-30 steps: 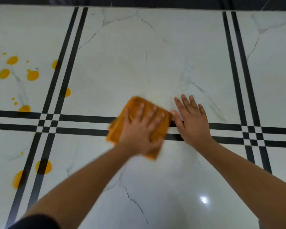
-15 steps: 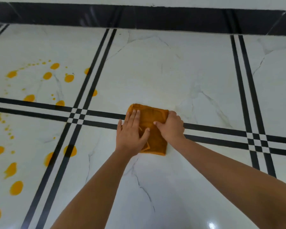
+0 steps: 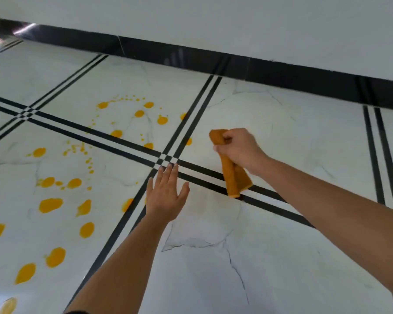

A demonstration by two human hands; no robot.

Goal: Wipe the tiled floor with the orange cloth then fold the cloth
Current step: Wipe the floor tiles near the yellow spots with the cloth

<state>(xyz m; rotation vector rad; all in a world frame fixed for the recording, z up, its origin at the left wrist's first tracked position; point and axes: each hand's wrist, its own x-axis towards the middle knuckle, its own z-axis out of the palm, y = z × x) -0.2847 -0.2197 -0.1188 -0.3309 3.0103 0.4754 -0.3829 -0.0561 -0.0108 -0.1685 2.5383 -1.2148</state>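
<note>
My right hand [image 3: 238,149] is closed around the orange cloth [image 3: 233,177], which is folded into a narrow strip. The cloth hangs down from my fist, and its lower end reaches the black tile lines; its top pokes out above my fingers. My left hand [image 3: 167,193] is flat with fingers spread, low over the white tiled floor [image 3: 213,257] near the crossing of the black lines, and holds nothing. Whether the palm touches the floor is unclear.
Several yellow-orange spill spots [image 3: 51,205] cover the tiles to the left of the black double lines. A black skirting [image 3: 191,57] and a white wall [image 3: 236,21] run along the far side. The tiles under and right of my arms show only grey veins.
Both hands were on the cloth lying flat on the floor. Now my right hand has lifted it as a folded strip, and my left hand has come off it to the left. The view tilted up.
</note>
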